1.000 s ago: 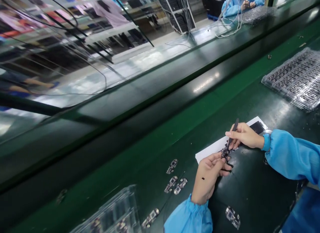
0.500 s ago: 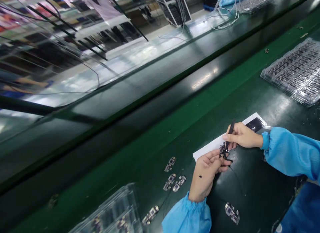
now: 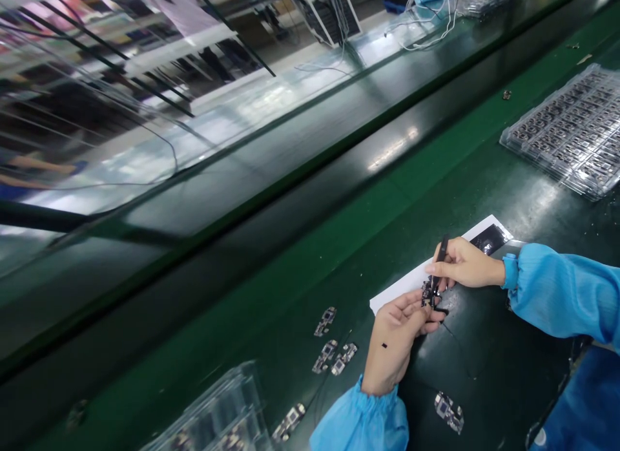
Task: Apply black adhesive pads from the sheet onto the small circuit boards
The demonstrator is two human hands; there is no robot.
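My left hand (image 3: 393, 338) is closed on a small circuit board (image 3: 426, 294), pinched between thumb and fingers. A dark thin cable appears to hang from it. A tiny black square (image 3: 384, 346) sits on the back of this hand. My right hand (image 3: 464, 263) grips black tweezers (image 3: 442, 252), whose tips point down at the board; the exact contact is too small to make out. Beneath both hands lies a white strip of paper (image 3: 394, 291) with a black patch (image 3: 491, 239) at its far end.
Several loose circuit boards (image 3: 344, 358) lie left of my left hand, and another board (image 3: 449, 412) lies close in front of me. A clear tray of boards (image 3: 571, 131) is at right; another clear tray (image 3: 217, 412) is at lower left. A raised dark ledge (image 3: 290, 173) runs behind.
The whole view has shifted slightly, so things appear a little further left. Both hands keep their grips, the tweezers staying at the board with a slightly more upright tilt.
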